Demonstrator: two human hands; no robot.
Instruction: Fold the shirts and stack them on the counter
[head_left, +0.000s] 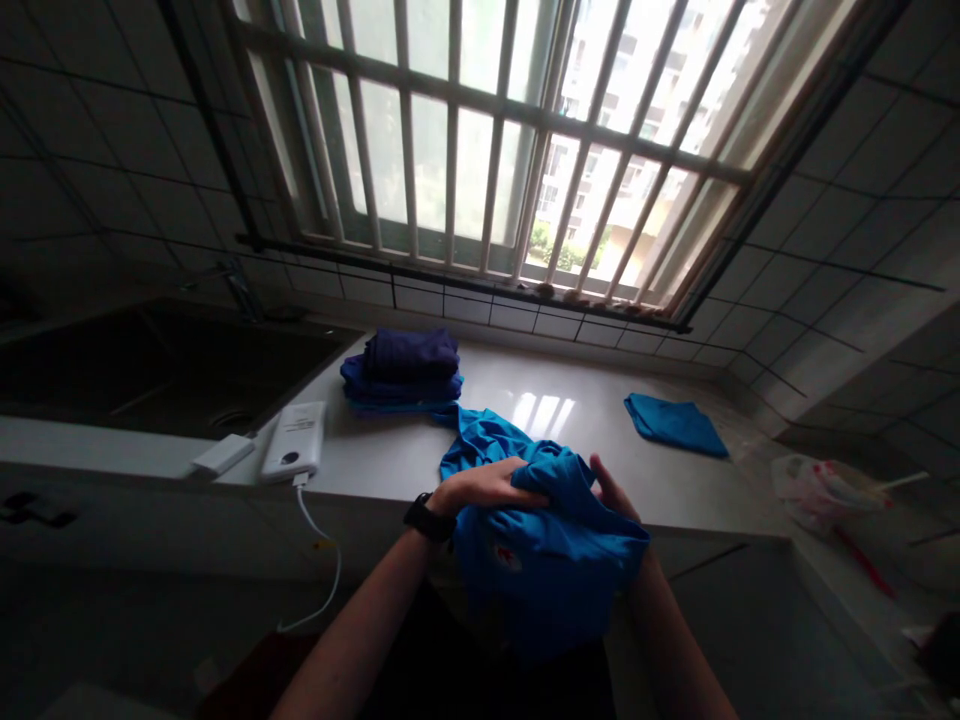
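Dim tiled walls [90, 150], barred window [480, 150]

Both hands [555, 490] grip blue garment [544, 545] at counter [570, 415] edge; folded dark-blue stack [405, 370] behind.

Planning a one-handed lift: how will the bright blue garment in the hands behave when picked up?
Probably floppy: the bright blue garment bunches and sags off the counter between left hand and right hand. Likely light, hanging in soft folds.
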